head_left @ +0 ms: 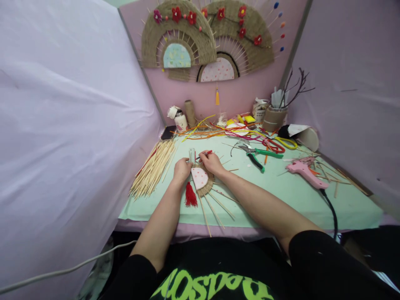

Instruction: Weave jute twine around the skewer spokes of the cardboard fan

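A small half-round fan (200, 178) lies on the table, with a white dotted centre, a woven brown rim and thin sticks spreading out from it. My left hand (182, 170) is closed at its upper left corner, fingers pressed on a short clear ruler (191, 154) that points away from me. In my right hand (213, 163) is a slim red pen (206, 154), its tip side turned towards the ruler. Below my left hand a red tassel (190, 195) lies beside the fan's straight edge. The fingertips show only in part.
Thin bamboo sticks (153, 171) lie piled at the left, near a phone (168, 132). To the right are green-handled pruning shears (261, 156) and a pink glue gun (308, 173) with a black cord. Coloured strands (203, 132) stretch along the back. Large fans (178, 37) hang on the wall.
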A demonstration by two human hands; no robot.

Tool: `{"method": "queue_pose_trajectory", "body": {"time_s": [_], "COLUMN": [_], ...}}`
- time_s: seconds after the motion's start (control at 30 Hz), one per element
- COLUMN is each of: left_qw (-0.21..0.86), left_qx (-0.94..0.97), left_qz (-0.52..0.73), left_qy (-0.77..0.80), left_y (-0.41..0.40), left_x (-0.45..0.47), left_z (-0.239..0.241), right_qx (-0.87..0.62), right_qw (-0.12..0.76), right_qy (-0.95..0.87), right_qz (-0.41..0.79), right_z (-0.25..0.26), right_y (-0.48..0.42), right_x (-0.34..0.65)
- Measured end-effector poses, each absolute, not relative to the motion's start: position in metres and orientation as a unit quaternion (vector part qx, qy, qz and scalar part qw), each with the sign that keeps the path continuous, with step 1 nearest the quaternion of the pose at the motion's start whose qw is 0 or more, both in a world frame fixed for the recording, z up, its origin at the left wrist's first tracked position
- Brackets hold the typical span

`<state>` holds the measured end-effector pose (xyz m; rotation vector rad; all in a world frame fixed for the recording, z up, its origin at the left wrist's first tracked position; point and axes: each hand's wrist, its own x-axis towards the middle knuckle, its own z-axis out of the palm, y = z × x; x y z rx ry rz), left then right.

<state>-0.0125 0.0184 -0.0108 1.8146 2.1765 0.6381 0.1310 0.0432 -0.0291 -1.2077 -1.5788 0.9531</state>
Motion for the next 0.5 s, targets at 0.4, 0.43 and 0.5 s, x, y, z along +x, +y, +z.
{"method": "queue_pose_trajectory", "body": {"time_s": [0.4,0.43,0.5], "left_qw": [0.122,0.123,0.123], "left_qx": [0.621,0.621,0.621], "left_qz": [0.209,0.209,0.208], "left_qy": [0.745,0.745,0.745], "left_y": [0.0183,0.0183,0.0183], "left_x": [-0.0117,-0.0117,-0.0115], "left_z": [-0.0082,-0.0081,-0.008], "right_qx": [-0.495,-0.495,-0.495], "right_qw": [0.445,0.445,0.444], "right_qy": [-0.648,-0.649,-0.651], "right_qz": [0.37,0.369,0.366], "right_z": [-0.0288,-0.0287,-0.0285], "right_y": [0.0426,0.0426,0.0425], "right_x": [0.1307,0.1307,0.1307]}}
